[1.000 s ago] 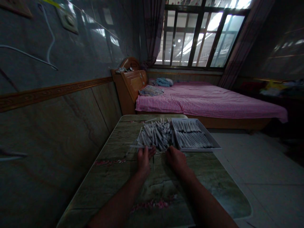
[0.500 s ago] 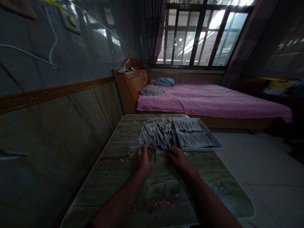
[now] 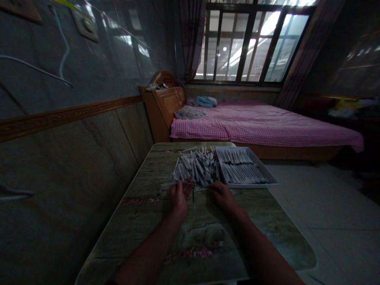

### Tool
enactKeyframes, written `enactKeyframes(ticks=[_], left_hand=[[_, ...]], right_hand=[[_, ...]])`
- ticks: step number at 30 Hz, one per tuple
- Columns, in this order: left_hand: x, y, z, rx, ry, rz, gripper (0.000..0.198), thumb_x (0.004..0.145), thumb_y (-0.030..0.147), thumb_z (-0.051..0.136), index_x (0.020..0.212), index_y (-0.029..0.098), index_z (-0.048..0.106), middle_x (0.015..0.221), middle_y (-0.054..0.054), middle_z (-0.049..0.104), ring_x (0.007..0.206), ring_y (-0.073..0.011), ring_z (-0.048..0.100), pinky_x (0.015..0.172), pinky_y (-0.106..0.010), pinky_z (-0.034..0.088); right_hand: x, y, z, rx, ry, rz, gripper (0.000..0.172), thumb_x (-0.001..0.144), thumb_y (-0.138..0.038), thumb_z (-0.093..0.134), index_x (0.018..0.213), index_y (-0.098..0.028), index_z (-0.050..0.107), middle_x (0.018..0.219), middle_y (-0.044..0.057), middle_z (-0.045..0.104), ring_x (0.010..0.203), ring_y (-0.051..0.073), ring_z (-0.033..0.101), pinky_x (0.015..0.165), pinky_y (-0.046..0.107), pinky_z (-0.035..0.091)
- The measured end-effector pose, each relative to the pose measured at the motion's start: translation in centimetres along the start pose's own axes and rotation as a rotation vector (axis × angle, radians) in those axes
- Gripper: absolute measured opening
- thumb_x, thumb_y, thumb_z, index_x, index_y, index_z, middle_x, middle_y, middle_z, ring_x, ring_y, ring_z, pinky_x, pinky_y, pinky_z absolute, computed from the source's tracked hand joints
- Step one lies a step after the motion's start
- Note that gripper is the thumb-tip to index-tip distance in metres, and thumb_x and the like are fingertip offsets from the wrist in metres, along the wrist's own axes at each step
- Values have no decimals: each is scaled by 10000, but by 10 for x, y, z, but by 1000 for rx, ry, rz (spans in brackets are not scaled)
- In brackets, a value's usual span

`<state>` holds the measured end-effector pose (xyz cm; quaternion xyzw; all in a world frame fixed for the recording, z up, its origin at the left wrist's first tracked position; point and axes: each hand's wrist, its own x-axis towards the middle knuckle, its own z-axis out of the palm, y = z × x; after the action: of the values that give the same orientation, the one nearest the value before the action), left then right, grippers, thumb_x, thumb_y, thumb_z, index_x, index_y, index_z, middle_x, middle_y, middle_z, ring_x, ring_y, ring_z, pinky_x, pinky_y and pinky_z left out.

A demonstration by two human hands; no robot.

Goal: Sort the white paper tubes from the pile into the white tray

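Now the left hand [image 3: 179, 200] is pinching a white tube [image 3: 169, 184] near a tube heap [image 3: 196, 168]; the right hand [image 3: 222, 197] is resting beside it, grip unclear.

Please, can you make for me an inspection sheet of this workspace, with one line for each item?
Surface: a table with a mottled green-brown top.
Job's things: a heap of white sticks lies beside a white tray holding similar sticks in rows.
Clutter: one loose white stick lies beyond the heap.
Hands: the left hand is at the heap's near edge, a long stick at its fingers; the grip is hard to tell. The right hand lies open by the heap.
Cables: a white wire runs on the wall.
Surroundings: a bed with a pink checked sheet, and a barred window.
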<state>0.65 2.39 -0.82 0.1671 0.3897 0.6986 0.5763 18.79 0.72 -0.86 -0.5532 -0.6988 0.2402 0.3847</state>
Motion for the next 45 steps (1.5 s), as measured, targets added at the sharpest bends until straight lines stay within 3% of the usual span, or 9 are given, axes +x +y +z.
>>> enactKeyframes(ticks=[6, 16, 19, 25, 29, 32, 36, 40, 45], left_hand=[[-1, -1, 1, 23, 1, 14, 195, 867, 356, 630, 861, 184, 538, 820, -84, 756, 750, -200, 747, 745, -341, 591], [-7, -1, -1, 231, -131, 83, 370, 723, 484, 739, 878, 186, 583, 851, -60, 743, 700, -195, 718, 628, -303, 571], [-12, -2, 2, 285, -186, 46, 449, 628, 513, 804, 824, 160, 609, 774, -31, 709, 640, -164, 682, 558, -255, 532], [-24, -5, 5, 245, -387, -208, 521, 512, 484, 883, 831, 149, 644, 680, 17, 666, 571, -126, 637, 509, -219, 500], [-21, -2, 6, 107, -326, -248, 404, 557, 349, 898, 814, 149, 658, 707, -1, 703, 614, -133, 673, 553, -216, 533], [-14, 5, 9, -8, -177, -234, 234, 661, 203, 843, 782, 149, 650, 695, -2, 713, 620, -124, 690, 558, -193, 543], [-9, 10, 12, -56, -57, -219, 126, 759, 100, 745, 731, 139, 629, 647, -4, 707, 583, -105, 688, 539, -167, 541], [-10, 7, 12, -36, -73, -206, 122, 751, 94, 750, 753, 134, 635, 654, 4, 708, 587, -114, 695, 542, -186, 551], [-9, 1, 7, -5, -134, -186, 187, 702, 148, 807, 794, 138, 644, 702, 7, 713, 608, -120, 699, 553, -203, 554]], right_hand=[[0, 0, -1, 0, 9, 22, 304, 769, -88, 542, 959, -188, 757, 925, 54, 718, 895, 202, 654, 851, 331, 503], [-5, -14, -8, -56, 33, -174, 298, 828, -123, 514, 1005, -182, 746, 920, 76, 678, 853, 183, 637, 785, 288, 481], [-4, -20, -5, 115, 13, -55, 227, 783, -187, 588, 955, -182, 736, 886, 56, 710, 834, 189, 650, 766, 292, 492], [2, -18, 9, 366, 21, 167, 232, 627, -276, 704, 834, -174, 682, 649, -21, 636, 619, 148, 569, 575, 232, 441], [5, -13, 15, 480, 61, 134, 216, 743, -369, 610, 826, -175, 661, 667, -10, 633, 613, 147, 564, 586, 240, 443], [4, -13, 15, 230, 148, 8, 247, 862, -321, 508, 915, -177, 701, 838, 45, 680, 794, 182, 623, 744, 279, 472], [4, -20, 14, -345, 62, -73, 307, 905, -173, 489, 1113, -234, 707, 1023, 77, 661, 930, 188, 609, 780, 255, 439], [8, -28, 18, -644, -45, -95, 256, 922, -212, 538, 1091, -288, 714, 1048, 64, 646, 960, 201, 581, 739, 251, 423], [12, -31, 23, -759, -111, -122, 180, 935, -264, 554, 1003, -263, 721, 1039, 75, 647, 984, 220, 560, 757, 270, 425]])
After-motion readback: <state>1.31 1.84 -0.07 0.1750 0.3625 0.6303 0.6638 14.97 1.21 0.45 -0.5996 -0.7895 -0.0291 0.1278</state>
